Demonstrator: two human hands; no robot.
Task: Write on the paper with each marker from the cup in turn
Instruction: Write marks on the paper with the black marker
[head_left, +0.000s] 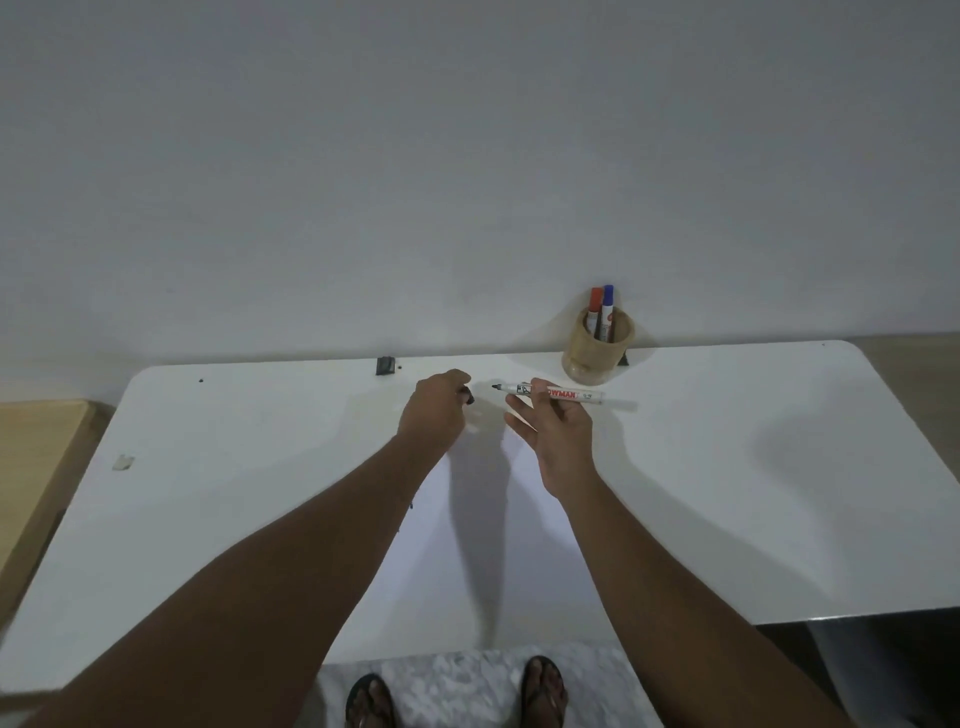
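2 bare hands over white table (727, 467), above white paper (467, 571) lying between forearms. R hand (558, 431) half open, palm up; thumb + fingers pinch uncapped black marker (550, 392), held level, tip pointing left. L hand (434, 410) curled closed on small black cap (469, 397), just left of tip, not touching. Wooden cup (597, 345) at table's far edge, near R hand, holds red marker (595, 306) + blue marker (607, 309), upright.

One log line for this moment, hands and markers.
right hand: holds uncapped black marker | left hand: holds black cap | wooden cup: red, blue markers | white paper: blank
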